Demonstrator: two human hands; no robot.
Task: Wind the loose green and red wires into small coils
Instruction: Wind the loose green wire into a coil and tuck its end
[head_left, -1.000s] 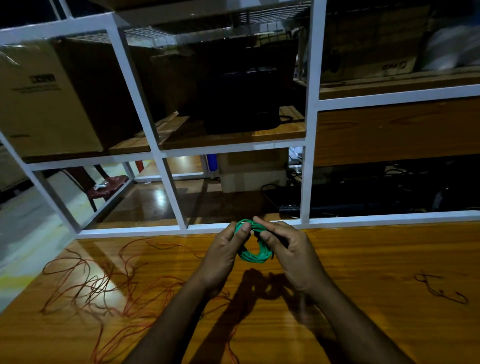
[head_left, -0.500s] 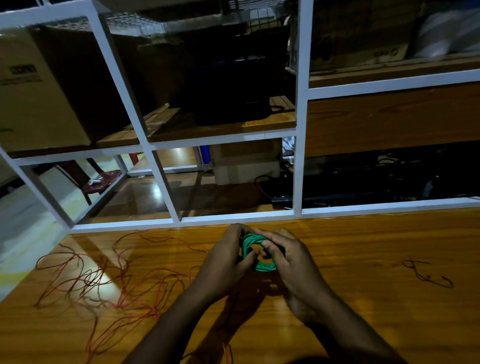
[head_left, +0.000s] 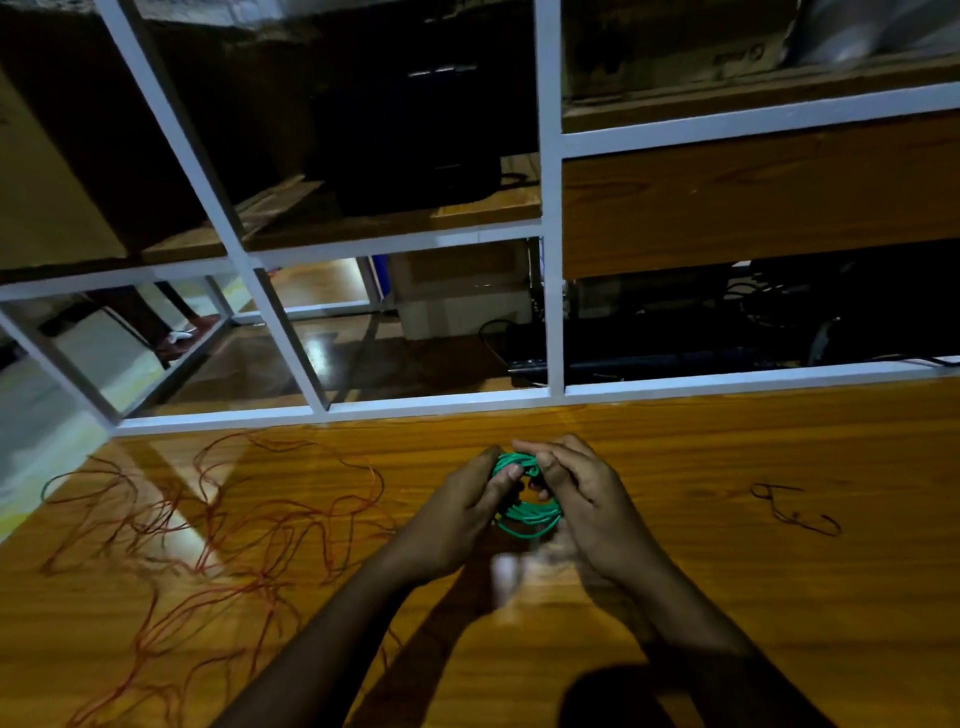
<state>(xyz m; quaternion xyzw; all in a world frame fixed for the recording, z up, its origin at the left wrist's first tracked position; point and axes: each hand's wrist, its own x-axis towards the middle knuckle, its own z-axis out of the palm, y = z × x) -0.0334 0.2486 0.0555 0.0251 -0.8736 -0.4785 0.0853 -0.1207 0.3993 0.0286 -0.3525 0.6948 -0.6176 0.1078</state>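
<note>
A small coil of green wire (head_left: 530, 514) is held between both hands just above the wooden table (head_left: 727, 571). My left hand (head_left: 457, 519) grips the coil's left side, thumb pressed on its top. My right hand (head_left: 587, 499) holds the right side with fingers curled over the upper loops. The coil's lower loops show between the palms; its top is partly hidden by fingers. A long loose red wire (head_left: 223, 519) lies tangled across the table to the left of my hands.
A short dark wire piece (head_left: 795, 512) lies on the table to the right. A white metal shelf frame (head_left: 553, 260) rises along the table's far edge, with cardboard boxes (head_left: 47, 197), a black box (head_left: 415, 119) and cables behind it.
Both hands have stayed on the green coil and kept working its top loops. The view has tilted down, so the hands sit lower in the frame.
</note>
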